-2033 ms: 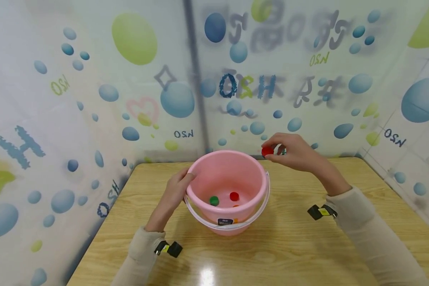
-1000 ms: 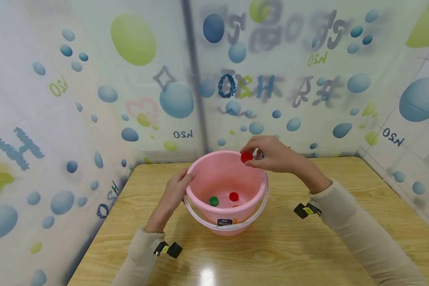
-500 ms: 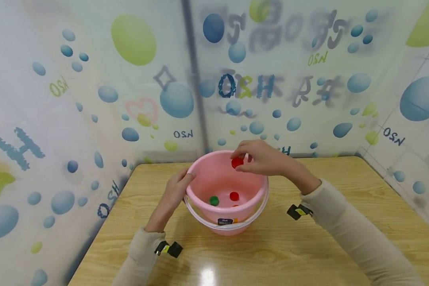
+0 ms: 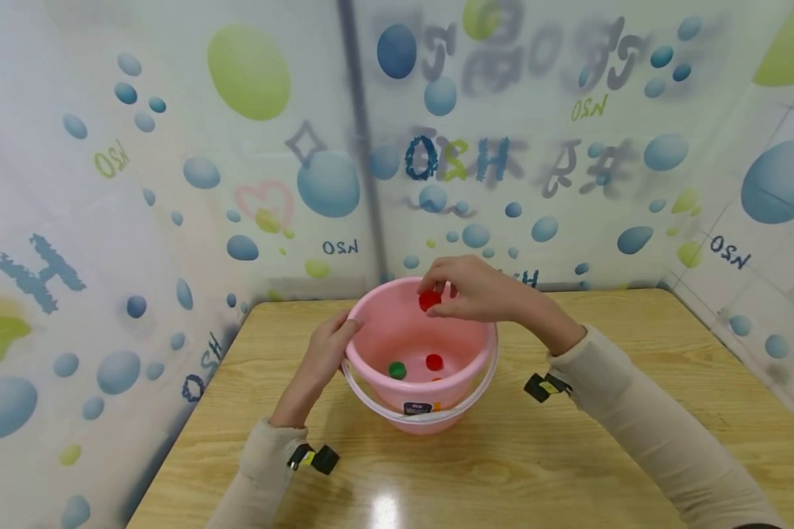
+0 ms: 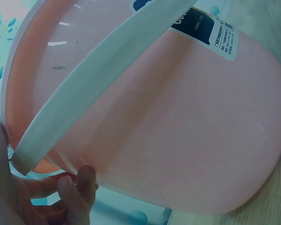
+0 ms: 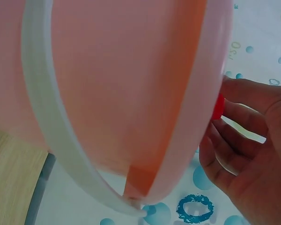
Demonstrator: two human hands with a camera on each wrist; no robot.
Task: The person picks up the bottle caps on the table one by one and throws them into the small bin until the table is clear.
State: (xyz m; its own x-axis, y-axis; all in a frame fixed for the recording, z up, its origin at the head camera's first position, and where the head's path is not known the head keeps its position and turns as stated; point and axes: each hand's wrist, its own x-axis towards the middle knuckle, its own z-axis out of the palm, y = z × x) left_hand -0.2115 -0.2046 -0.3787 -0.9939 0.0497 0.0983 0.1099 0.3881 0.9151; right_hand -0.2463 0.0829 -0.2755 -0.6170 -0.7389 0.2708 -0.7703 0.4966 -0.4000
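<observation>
A pink bucket [image 4: 392, 323] stands on the table, its white handle [image 5: 93, 84] hanging down across the front. With the thumb over the left rim and fingers outside, my left hand [image 4: 321, 347] grips the bucket. Over the bucket's mouth, near the back right rim, my right hand [image 4: 474, 288] pinches a red bottle cap [image 4: 428, 300] between thumb and fingers. On the bucket's floor lie a green bottle cap [image 4: 397, 370] and another red bottle cap [image 4: 434, 362]. A sliver of a third red piece [image 4: 437, 380] shows, mostly hidden behind the front rim.
The wooden table [image 4: 556, 455] extends on both sides of the bucket. A patterned curtain [image 4: 542, 184] rises behind the table's back edge and along both sides. A dark label [image 5: 201, 28] is stuck on the bucket's front.
My right hand has carried the red bottle cap leftward from beside the bucket to over its mouth, slightly lower than before. My left hand stays on the rim.
</observation>
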